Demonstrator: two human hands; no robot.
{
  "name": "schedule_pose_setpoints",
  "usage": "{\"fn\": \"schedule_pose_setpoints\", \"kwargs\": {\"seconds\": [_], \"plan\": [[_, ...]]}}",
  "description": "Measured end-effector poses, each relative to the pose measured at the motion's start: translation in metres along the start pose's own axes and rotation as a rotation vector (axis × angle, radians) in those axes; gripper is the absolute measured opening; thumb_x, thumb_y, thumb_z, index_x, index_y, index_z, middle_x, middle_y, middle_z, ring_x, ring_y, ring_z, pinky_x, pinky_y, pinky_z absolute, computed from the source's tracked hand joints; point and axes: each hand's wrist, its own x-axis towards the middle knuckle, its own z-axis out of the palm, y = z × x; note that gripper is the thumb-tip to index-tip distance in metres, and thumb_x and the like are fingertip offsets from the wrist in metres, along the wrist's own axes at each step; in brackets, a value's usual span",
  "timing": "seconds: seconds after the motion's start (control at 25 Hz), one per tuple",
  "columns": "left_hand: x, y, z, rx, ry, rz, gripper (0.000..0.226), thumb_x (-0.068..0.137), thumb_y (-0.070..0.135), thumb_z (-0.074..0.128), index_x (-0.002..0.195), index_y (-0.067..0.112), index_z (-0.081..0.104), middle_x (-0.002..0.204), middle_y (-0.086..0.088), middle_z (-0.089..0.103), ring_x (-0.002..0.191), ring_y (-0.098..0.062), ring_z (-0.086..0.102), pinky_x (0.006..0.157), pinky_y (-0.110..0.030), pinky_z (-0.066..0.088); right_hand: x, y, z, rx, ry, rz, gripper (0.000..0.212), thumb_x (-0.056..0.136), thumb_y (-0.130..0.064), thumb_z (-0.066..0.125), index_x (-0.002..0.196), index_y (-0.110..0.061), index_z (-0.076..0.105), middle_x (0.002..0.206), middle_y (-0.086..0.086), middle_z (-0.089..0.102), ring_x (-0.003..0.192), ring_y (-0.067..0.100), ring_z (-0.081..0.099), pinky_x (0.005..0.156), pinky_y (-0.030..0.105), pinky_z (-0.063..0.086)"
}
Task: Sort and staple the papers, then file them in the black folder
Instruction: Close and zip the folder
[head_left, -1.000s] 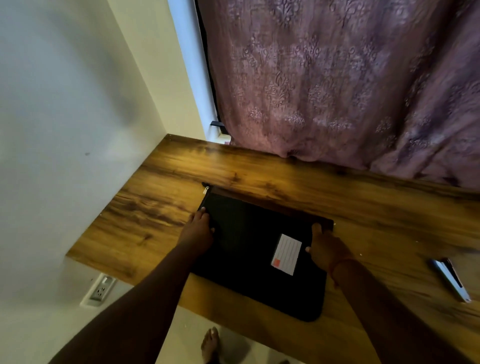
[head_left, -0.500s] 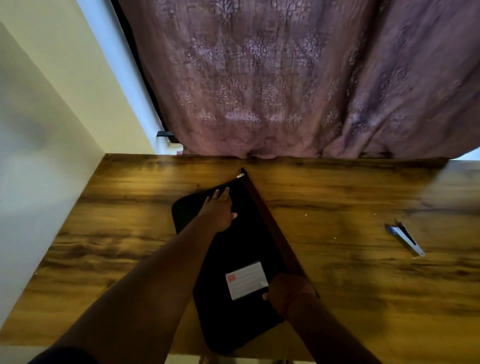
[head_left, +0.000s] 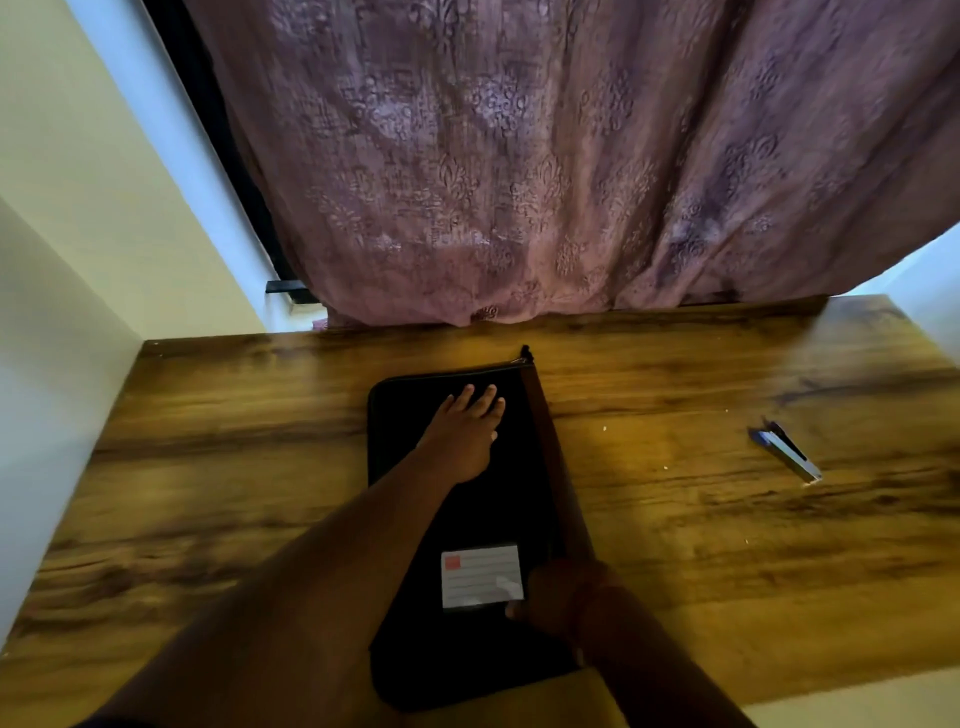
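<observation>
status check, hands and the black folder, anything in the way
Left hand flat on black folder, fingers straight. Right hand at its right edge, grip unclear. Folder flat on desk; stapler apart, right. No papers visible.

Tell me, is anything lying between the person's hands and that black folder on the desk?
Nothing visible does. The left hand rests flat on the far part of the black folder, and the right hand touches its right edge beside the white label. The stapler lies apart, off to the right on the wooden desk.
</observation>
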Motion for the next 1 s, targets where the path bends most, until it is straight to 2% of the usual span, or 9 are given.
{"fn": "schedule_pose_setpoints", "kwargs": {"seconds": [0.08,0.12,0.2,0.28,0.4,0.56,0.76,0.84,1.0], "plan": [[0.001,-0.004,-0.005,0.003,0.021,0.007,0.059,0.104,0.036,0.039,0.157,0.023,0.015,0.166,0.001,0.002,0.151,-0.030,0.004,0.120,-0.047,0.018,0.004,0.013,-0.022,0.153,0.004,-0.028,0.044,0.099,-0.049,0.044,0.097,-0.011,0.065,0.092,0.009,0.071,0.088,0.023,0.070,0.076,0.028,0.052],[0.003,-0.004,-0.009,0.004,0.032,0.004,0.059,0.102,0.040,0.042,0.155,0.025,0.021,0.165,0.002,0.009,0.149,-0.031,0.012,0.117,-0.048,0.023,0.008,0.021,-0.033,0.215,0.111,-0.030,0.043,0.099,-0.048,0.042,0.093,-0.012,0.064,0.089,0.009,0.071,0.088,0.025,0.070,0.074,0.030,0.052],[0.011,-0.004,-0.017,-0.003,0.065,-0.012,0.055,0.098,0.042,0.048,0.149,0.026,0.035,0.158,0.002,0.024,0.140,-0.034,0.024,0.110,-0.051,0.032,0.032,0.033,-0.055,0.154,0.516,-0.065,0.034,0.098,-0.041,0.045,0.112,-0.014,0.060,0.112,0.011,0.066,0.105,0.029,0.063,0.082,0.036,0.050],[0.020,-0.001,-0.021,-0.017,0.121,-0.036,0.046,0.096,0.038,0.052,0.139,0.025,0.044,0.147,0.000,0.034,0.133,-0.033,0.031,0.104,-0.050,0.038,0.062,0.034,-0.072,0.109,0.750,-0.108,0.042,0.095,-0.035,0.049,0.132,-0.016,0.047,0.133,0.010,0.050,0.119,0.031,0.050,0.091,0.041,0.048],[0.040,0.006,-0.029,-0.031,0.140,-0.096,0.036,0.093,0.027,0.054,0.129,0.024,0.049,0.138,-0.003,0.037,0.126,-0.032,0.035,0.101,-0.048,0.037,0.100,0.026,-0.097,0.113,0.788,-0.128,0.063,0.094,-0.039,0.047,0.149,-0.017,0.025,0.150,0.012,0.028,0.133,0.035,0.036,0.103,0.049,0.039],[0.084,0.004,-0.040,-0.137,0.118,-0.171,0.039,0.095,0.015,0.051,0.134,0.019,0.048,0.142,-0.005,0.040,0.127,-0.033,0.040,0.103,-0.045,0.040,0.141,0.025,-0.113,0.140,0.819,-0.180,0.072,0.096,-0.044,0.038,0.156,-0.017,0.009,0.161,0.017,0.012,0.146,0.034,0.020,0.117,0.047,0.020],[0.127,-0.004,-0.039,-0.382,0.143,-0.189,0.038,0.097,0.005,0.047,0.128,0.022,0.062,0.144,-0.008,0.045,0.122,-0.025,0.053,0.102,-0.031,0.043,0.164,0.043,-0.129,0.224,0.944,-0.198,0.071,0.092,-0.060,0.034,0.153,-0.026,0.023,0.153,0.005,0.033,0.130,0.028,0.039,0.104,0.046,0.035],[0.134,-0.012,-0.041,-0.391,0.137,-0.123,0.031,0.094,0.003,0.052,0.118,0.015,0.067,0.133,-0.009,0.053,0.115,-0.024,0.056,0.098,-0.031,0.043,0.170,0.051,-0.136,0.179,1.033,-0.207,0.066,0.092,-0.059,0.035,0.149,-0.025,0.034,0.142,0.003,0.045,0.120,0.028,0.045,0.096,0.044,0.041],[0.135,-0.023,-0.054,-0.350,0.062,-0.037,0.020,0.095,0.012,0.059,0.112,0.013,0.070,0.120,-0.001,0.059,0.107,-0.016,0.056,0.091,-0.018,0.037,0.174,0.059,-0.141,0.181,1.125,-0.226,0.054,0.095,-0.050,0.039,0.140,-0.021,0.047,0.130,0.002,0.053,0.115,0.025,0.048,0.096,0.039,0.042]]}}
